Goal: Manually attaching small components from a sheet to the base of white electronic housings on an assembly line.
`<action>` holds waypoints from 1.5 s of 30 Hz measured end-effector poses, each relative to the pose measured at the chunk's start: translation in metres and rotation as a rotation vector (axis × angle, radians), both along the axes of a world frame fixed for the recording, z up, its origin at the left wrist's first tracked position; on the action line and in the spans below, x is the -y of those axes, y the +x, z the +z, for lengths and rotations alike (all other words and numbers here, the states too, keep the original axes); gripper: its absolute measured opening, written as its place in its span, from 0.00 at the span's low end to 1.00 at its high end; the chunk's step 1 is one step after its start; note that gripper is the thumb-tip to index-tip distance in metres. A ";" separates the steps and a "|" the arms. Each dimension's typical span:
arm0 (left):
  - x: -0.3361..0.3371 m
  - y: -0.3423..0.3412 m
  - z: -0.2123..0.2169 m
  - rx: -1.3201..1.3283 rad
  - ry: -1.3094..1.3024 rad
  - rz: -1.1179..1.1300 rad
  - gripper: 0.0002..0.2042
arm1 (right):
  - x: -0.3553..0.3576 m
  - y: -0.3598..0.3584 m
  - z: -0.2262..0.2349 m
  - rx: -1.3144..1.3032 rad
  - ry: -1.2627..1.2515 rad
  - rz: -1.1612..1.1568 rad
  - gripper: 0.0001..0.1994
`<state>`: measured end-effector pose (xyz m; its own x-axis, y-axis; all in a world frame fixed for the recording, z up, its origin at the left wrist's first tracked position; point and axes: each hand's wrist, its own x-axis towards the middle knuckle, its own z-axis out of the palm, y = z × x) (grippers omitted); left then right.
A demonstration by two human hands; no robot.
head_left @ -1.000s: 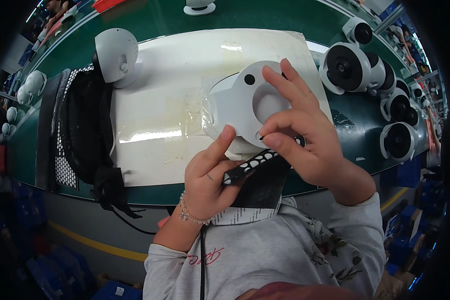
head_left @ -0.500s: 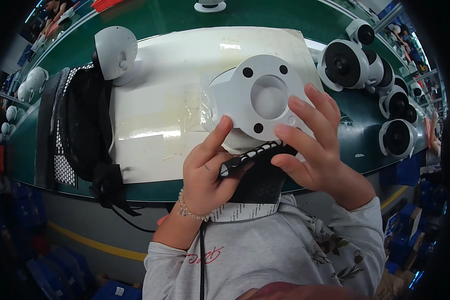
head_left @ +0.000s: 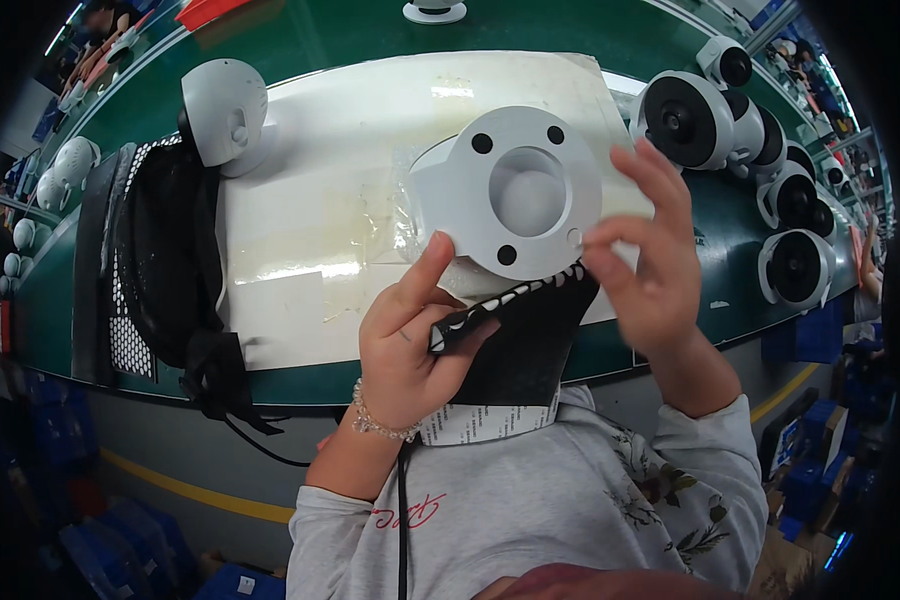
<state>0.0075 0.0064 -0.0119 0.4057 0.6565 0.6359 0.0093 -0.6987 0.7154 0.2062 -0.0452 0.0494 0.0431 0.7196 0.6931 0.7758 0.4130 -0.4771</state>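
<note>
A white camera body (head_left: pixel 510 195) is held up over the bench with its round mounting base, with several dark holes, facing me. My left hand (head_left: pixel 410 340) grips a black backing sheet (head_left: pixel 520 340) edged with a row of small white stickers, and its index finger props the base's lower left edge. My right hand (head_left: pixel 650 270) is at the base's right rim, thumb and index finger pinched together on the edge, the other fingers spread upward.
A white mat (head_left: pixel 320 200) covers the green bench (head_left: pixel 370 40). A white dome camera (head_left: pixel 225 110) stands at the mat's back left beside a black mesh piece (head_left: pixel 160 260) with a cable. Several white cameras with black lenses (head_left: pixel 685 120) line the right side.
The camera body has been turned so its round base faces me and sits higher. My right hand slid from across its front to the right rim.
</note>
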 end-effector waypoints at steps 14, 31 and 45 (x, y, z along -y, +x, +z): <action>0.001 0.000 0.005 -0.061 -0.021 0.010 0.10 | 0.014 0.015 -0.003 0.635 0.007 -0.093 0.14; 0.000 -0.023 -0.002 -0.096 0.178 -0.071 0.15 | -0.133 0.011 0.056 -0.159 -0.376 0.372 0.11; -0.004 -0.030 0.004 -0.119 0.115 -0.136 0.18 | -0.295 0.062 -0.081 0.517 -0.232 -0.148 0.14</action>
